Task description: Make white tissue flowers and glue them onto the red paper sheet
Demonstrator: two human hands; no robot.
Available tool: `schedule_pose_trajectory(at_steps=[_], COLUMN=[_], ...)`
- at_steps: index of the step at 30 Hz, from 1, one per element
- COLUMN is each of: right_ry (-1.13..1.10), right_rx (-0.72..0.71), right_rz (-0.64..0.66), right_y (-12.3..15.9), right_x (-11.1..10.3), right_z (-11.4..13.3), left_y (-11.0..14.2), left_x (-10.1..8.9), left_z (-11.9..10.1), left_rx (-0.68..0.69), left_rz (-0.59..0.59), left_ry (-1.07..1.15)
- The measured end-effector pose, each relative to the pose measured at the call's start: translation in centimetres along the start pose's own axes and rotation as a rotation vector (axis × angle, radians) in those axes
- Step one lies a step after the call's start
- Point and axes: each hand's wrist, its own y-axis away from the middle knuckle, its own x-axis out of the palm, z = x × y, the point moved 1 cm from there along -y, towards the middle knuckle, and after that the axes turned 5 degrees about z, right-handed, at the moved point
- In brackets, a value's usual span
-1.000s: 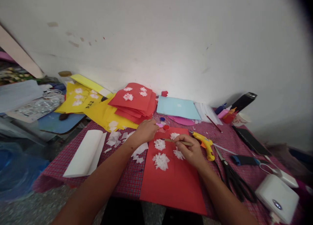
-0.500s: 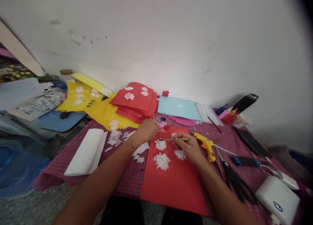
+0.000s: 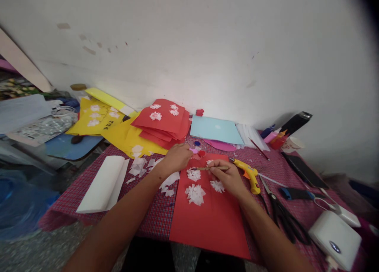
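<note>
My right hand [image 3: 226, 175] pinches a thin paintbrush [image 3: 214, 168] with a light wooden handle. The brush lies nearly level, its dark tip at the upper edge of a white paper flower [image 3: 194, 174]. That flower sits on a large red sheet [image 3: 207, 224] along with several others, among them a bigger white flower [image 3: 195, 194]. My left hand [image 3: 177, 158] is closed at the sheet's upper left, its fingertips beside a clear paint palette [image 3: 194, 144] with blue, pink and red paint. Whether those fingers grip the palette is hidden.
White paper scraps [image 3: 138, 167] and a folded white sheet [image 3: 100, 185] lie left. Red sheets with flowers [image 3: 161, 116] are stacked behind. To the right are a yellow glue gun [image 3: 251, 177], black-handled scissors [image 3: 286, 216] and a white box-shaped device [image 3: 334, 240].
The view has shifted very slightly. Both hands and the paintbrush stay nearly where they were, with the brush tip still at the same flower.
</note>
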Motion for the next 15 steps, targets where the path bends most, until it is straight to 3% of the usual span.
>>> schedule_pose_trajectory(at_steps=[7, 15], right_ry=[0.026, 0.076], right_rx=[0.005, 0.016], right_rz=[-0.13, -0.089], right_y=[0.1, 0.2], right_x=[-1.6, -1.5], right_z=[0.0, 0.3], left_y=[0.0, -0.1], left_x=[0.1, 0.0], left_z=[0.1, 0.1], left_rx=[0.008, 0.024], left_rz=[-0.022, -0.005], left_ry=[-0.018, 0.0])
